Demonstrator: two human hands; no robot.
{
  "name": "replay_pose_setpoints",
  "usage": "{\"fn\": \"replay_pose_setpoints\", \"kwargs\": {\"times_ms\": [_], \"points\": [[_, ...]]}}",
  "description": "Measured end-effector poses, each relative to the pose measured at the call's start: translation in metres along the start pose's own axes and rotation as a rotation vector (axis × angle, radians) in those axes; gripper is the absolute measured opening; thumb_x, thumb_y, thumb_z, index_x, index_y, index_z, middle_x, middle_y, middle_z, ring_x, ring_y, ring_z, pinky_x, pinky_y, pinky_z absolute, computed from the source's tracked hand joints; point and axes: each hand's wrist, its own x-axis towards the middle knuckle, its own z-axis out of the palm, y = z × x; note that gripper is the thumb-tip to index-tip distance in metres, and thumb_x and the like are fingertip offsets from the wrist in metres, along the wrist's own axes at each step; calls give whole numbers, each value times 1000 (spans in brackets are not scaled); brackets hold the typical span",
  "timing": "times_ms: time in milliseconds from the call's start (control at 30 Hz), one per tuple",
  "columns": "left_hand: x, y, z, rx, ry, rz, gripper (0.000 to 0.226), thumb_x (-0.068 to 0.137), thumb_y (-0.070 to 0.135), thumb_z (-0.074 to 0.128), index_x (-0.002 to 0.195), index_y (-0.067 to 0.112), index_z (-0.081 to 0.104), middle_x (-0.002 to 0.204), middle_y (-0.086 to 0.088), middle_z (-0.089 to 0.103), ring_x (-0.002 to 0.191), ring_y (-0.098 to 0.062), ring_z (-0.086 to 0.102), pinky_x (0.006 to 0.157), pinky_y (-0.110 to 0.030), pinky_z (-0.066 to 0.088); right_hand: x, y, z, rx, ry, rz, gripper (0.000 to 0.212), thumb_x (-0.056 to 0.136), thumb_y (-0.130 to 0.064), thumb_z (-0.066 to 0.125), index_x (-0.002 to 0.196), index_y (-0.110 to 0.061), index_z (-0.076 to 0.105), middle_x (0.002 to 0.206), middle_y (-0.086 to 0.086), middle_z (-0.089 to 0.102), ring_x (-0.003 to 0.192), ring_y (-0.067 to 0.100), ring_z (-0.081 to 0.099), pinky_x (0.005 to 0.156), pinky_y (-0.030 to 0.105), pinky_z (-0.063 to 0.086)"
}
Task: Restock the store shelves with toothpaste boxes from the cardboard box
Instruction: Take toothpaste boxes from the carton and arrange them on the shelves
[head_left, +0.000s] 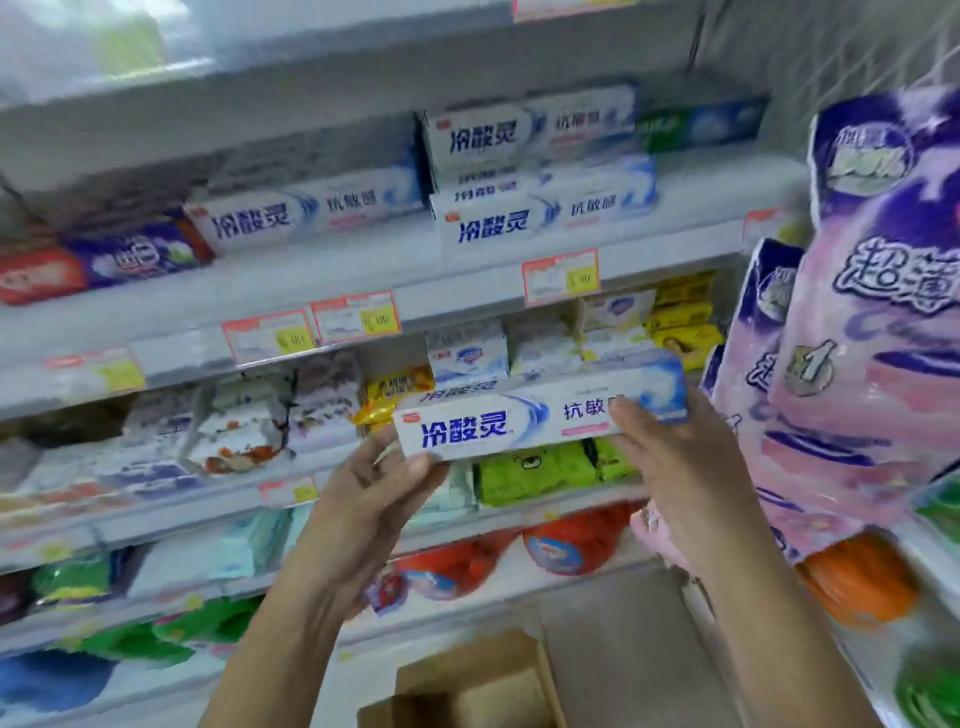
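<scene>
So the person's got one toothpaste box held up in the middle of the frame, lying lengthwise and tilted a bit, right end higher. Left hand pinches the box's left end, thumb on the front bottom corner, fingers tucked behind it. Right hand is wrapped round the right end, with a thumb lying over the printed front. Both hands are holding that one box, in front of the soap shelf.

Above it, centre-right of the frame, there's a stack of matching boxes sitting on the white shelf, and one more matching box lies by itself just left of the stack. Orange price tags hang along the shelf's front edge.

The open cardboard box is on the floor at bottom centre, between the person's forearms; can't see what's inside. Big pink and purple packs fill the right side.
</scene>
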Motion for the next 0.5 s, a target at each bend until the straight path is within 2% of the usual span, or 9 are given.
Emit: {"fn": "replay_pose_setpoints", "kwargs": {"times_ms": [67, 133, 200, 267, 333, 433, 500], "points": [[-1, 29, 22, 257, 34, 154, 40, 77, 5, 71, 115, 0, 59, 98, -9, 74, 82, -8, 69, 67, -11, 51, 6, -28, 6, -165, 2, -129, 27, 78, -12, 73, 101, -22, 64, 89, -10, 73, 84, 4, 68, 71, 15, 50], [0, 53, 37, 423, 75, 301, 20, 85, 8, 63, 105, 8, 65, 94, 0, 74, 81, -5, 67, 66, -8, 48, 14, -53, 10, -226, -17, -237, 37, 78, -8, 74, 108, -27, 63, 98, -10, 73, 89, 3, 68, 73, 13, 51], [6, 75, 52, 474, 103, 393, 18, 82, 18, 66, 100, 14, 67, 91, 5, 74, 84, -8, 67, 68, -12, 50, 26, -74, 14, -217, 4, -309, 47, 79, -6, 72, 116, -31, 59, 101, -9, 73, 93, 2, 68, 75, 13, 51], [23, 89, 66, 544, 96, 447, 16, 83, 23, 67, 100, 22, 68, 96, 7, 73, 91, -9, 68, 77, -23, 54, 46, -88, 16, -239, 35, -377, 45, 81, -5, 69, 118, -27, 59, 100, -13, 71, 92, -1, 67, 75, 11, 50], [49, 95, 78, 639, 136, 502, 13, 85, 24, 67, 98, 29, 67, 94, 13, 72, 92, -3, 66, 80, -24, 54, 73, -97, 16, -321, 61, -420, 42, 83, -10, 69, 122, -22, 61, 100, -15, 71, 93, -2, 66, 83, 17, 52], [89, 100, 99, 721, 235, 584, 9, 88, 26, 65, 97, 26, 63, 87, 15, 68, 81, 1, 63, 72, -17, 51, 121, -102, 15, -414, 71, -405, 57, 83, -19, 71, 136, -22, 49, 109, -13, 66, 101, 5, 64, 94, 33, 51], [113, 104, 111, 730, 295, 609, 7, 90, 24, 63, 85, 21, 58, 76, 7, 64, 71, -9, 61, 64, -22, 48, 150, -105, 17, -449, 69, -396, 64, 83, -21, 71, 141, -18, 42, 116, -7, 62, 106, 12, 62, 96, 39, 51]]}}
